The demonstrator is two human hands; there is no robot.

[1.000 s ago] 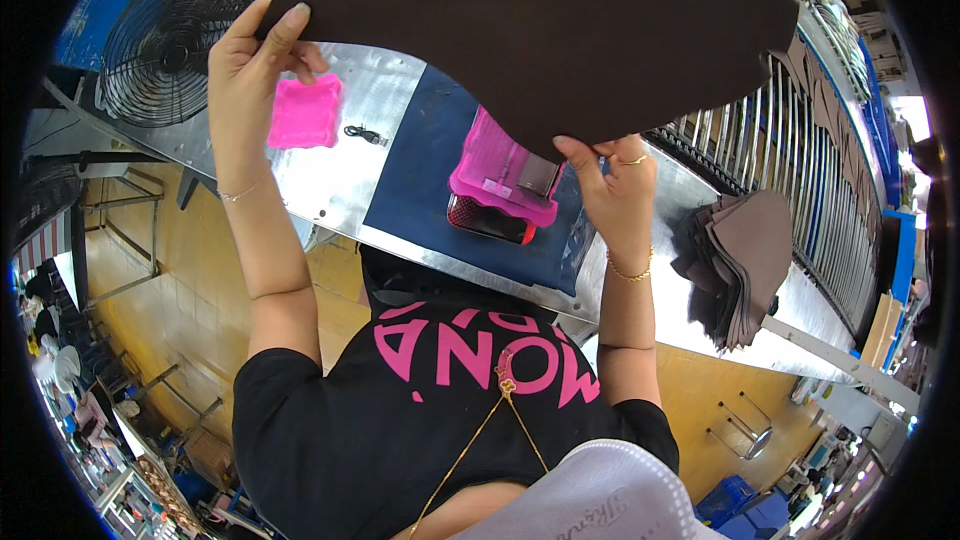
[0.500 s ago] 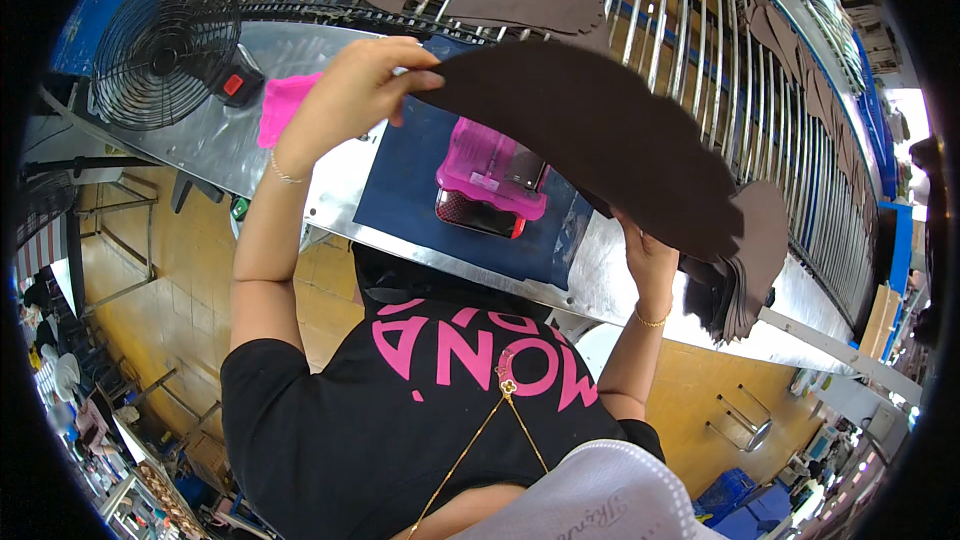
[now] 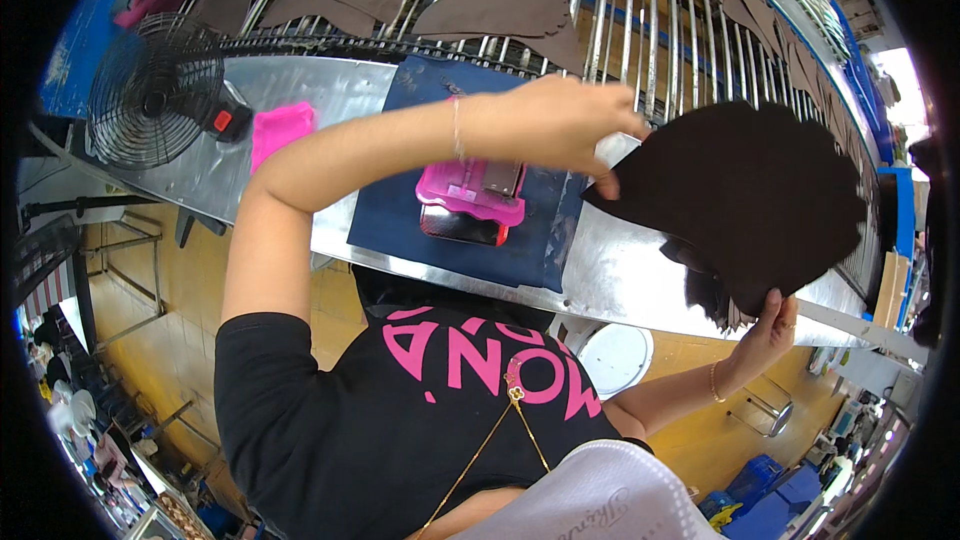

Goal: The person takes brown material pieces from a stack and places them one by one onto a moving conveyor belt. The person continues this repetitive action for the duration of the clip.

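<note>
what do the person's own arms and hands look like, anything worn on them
Both hands, left and right, are ungloved. Black short sleeves leave the forearms bare. The left wrist has a thin, pale bracelet; the right, a gold-coloured chain bracelet.

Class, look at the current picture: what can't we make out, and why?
All in the head view:
- Stack of brown pieces: mostly covered by the dark brown piece; can't be counted.
- Pink tray: far part hidden by the left forearm.
- Black-and-red case: upper part covered by the pink tray.
- Left hand: blurred; its grip on the dark brown piece is unclear.
</note>
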